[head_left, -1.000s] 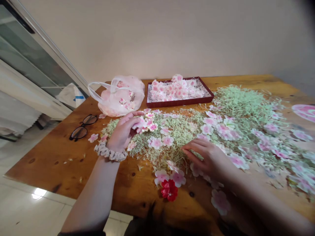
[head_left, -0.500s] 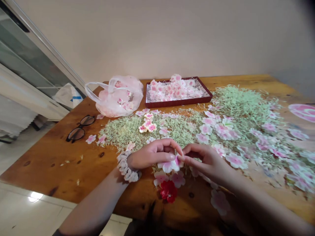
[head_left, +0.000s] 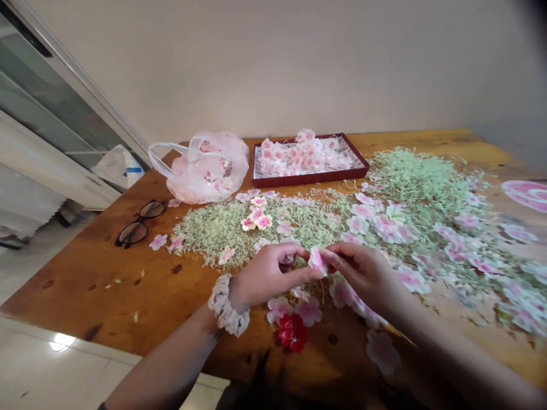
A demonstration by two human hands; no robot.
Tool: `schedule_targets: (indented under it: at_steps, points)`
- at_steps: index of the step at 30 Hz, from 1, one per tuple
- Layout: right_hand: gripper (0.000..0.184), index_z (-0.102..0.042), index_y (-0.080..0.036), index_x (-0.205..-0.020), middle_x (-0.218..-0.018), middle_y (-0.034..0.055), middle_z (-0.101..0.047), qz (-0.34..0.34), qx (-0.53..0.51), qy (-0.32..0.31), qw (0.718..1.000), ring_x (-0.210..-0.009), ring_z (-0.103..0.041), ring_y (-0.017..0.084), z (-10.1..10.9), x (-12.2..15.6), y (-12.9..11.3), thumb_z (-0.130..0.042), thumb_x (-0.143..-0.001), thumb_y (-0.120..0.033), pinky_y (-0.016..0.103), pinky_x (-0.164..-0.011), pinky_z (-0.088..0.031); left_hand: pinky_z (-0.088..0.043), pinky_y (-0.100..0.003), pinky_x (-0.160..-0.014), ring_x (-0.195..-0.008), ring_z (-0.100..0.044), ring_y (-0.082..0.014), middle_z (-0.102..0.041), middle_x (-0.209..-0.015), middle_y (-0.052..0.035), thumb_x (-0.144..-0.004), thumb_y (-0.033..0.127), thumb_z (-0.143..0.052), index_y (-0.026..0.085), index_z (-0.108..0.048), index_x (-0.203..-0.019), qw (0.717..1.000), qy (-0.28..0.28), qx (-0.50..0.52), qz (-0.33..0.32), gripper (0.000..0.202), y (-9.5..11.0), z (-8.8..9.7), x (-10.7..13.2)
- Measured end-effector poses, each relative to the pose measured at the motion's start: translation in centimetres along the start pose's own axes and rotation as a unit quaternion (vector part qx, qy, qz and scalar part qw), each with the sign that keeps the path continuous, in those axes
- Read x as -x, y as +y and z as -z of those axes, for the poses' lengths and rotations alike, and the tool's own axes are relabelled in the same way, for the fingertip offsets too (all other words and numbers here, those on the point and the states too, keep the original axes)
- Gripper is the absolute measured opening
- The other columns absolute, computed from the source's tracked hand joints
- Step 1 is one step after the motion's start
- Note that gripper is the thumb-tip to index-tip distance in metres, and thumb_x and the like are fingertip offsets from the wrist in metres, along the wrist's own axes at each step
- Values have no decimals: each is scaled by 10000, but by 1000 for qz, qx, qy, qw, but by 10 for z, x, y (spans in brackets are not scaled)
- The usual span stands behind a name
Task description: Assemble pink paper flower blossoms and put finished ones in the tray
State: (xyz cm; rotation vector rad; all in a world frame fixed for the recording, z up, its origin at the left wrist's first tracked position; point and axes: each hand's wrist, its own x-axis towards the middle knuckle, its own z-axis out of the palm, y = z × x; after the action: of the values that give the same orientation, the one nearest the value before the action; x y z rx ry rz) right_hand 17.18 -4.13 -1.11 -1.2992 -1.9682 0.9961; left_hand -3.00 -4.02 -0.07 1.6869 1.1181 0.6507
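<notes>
One pair of glasses (head_left: 133,232) and one see-through bag (head_left: 179,179) are lying left of the left hand (head_left: 265,279), then come one red flower (head_left: 293,332), one dark red box (head_left: 311,180), one pink-and-white flower (head_left: 317,261) between two hands, and the right hand (head_left: 368,272). The left thumb and finger are staying partly open, touching it, maybe not gripping (I can't tell), while the right ones are pinching its edge. It is sitting higher than before, its long way now running nearly up and down, leaning a little, its pink side turning rightward.
</notes>
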Motion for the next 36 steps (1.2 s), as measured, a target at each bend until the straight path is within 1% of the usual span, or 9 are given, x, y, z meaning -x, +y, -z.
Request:
schedule_targets:
  at_steps: [4, 10, 14, 18, 20, 22, 27, 31, 36]
  points:
    - [345, -550, -183, -676, -563, 1, -545, 23, 49, 9, 999, -518, -495, 126, -1, 2, 1, -429, -932, -379, 237, -492, -354, -426, -256, -663, -709, -567, -148, -631, -776, -23, -847, 389, -554, 164, -691, -842, 999, 0, -48, -15, 263, 1, -5, -1]
    - [354, -590, -181, -722, -630, 23, -604, 18, 23, 41, 999, -580, -545, 139, 5, 0, 7, -414, -939, -400, 254, -544, -396, -476, -295, -772, -851, -623, -184, -691, -930, -52, -882, 394, -500, 175, -686, -921, 999, 17, -29, -10, 290, -3, 8, -5]
    - [327, -656, -180, -853, -695, 45, -634, -11, -18, 56, 998, -615, -571, 156, 10, -2, 13, -461, -912, -437, 259, -531, -420, -475, -313, -713, -746, -610, -186, -676, -880, -59, -865, 443, -520, 179, -668, -981, 974, 166, -150, 12, 324, -6, 29, -6]
    - [298, -658, -190, -893, -697, 37, -617, -20, -47, 58, 997, -600, -546, 145, 10, -2, 12, -511, -883, -449, 250, -516, -416, -390, -274, -555, -554, -480, -144, -527, -654, 9, -889, 394, -481, 213, -467, -1286, 932, 318, -174, 1, 436, -7, 43, -3]
    - [286, -651, -193, -896, -698, 32, -612, -20, -52, 57, 997, -588, -530, 138, 10, -1, 10, -518, -879, -446, 247, -510, -411, -352, -258, -496, -502, -413, -123, -485, -643, 15, -916, 282, -380, 228, -442, -1287, 951, 301, -73, -4, 380, -5, 42, -1]
    - [280, -643, -192, -893, -702, 32, -611, -21, -53, 54, 997, -585, -526, 135, 10, -1, 8, -517, -881, -442, 245, -505, -407, -340, -242, -455, -494, -401, -108, -509, -699, 0, -892, 194, -347, 224, -497, -1202, 972, 229, 44, 19, 345, -3, 35, -2]
    - [281, -644, -193, -887, -673, 24, -597, -17, -42, 61, 997, -577, -531, 135, 12, -3, 7, -514, -881, -441, 241, -493, -403, -456, -225, -571, -696, -577, -112, -606, -856, -41, -834, 125, -470, 175, -540, -1100, 980, 64, 172, 75, 280, -6, 14, -9]
    - [278, -648, -199, -878, -655, 24, -589, -16, -71, 64, 995, -571, -527, 133, 12, -5, 10, -529, -871, -450, 239, -482, -406, -507, -303, -859, -957, -649, -162, -651, -1086, -102, -808, 180, -616, 176, -492, -1175, 972, 44, 227, 43, 388, -13, 7, -12]
    - [274, -655, -194, -849, -666, 26, -597, -42, -117, 61, 990, -578, -530, 132, 13, -8, 16, -583, -831, -458, 239, -496, -416, -541, -303, -779, -850, -693, -169, -725, -893, -61, -729, 231, -730, 193, -516, -1128, 957, 70, 268, 83, 455, -14, 5, -11]
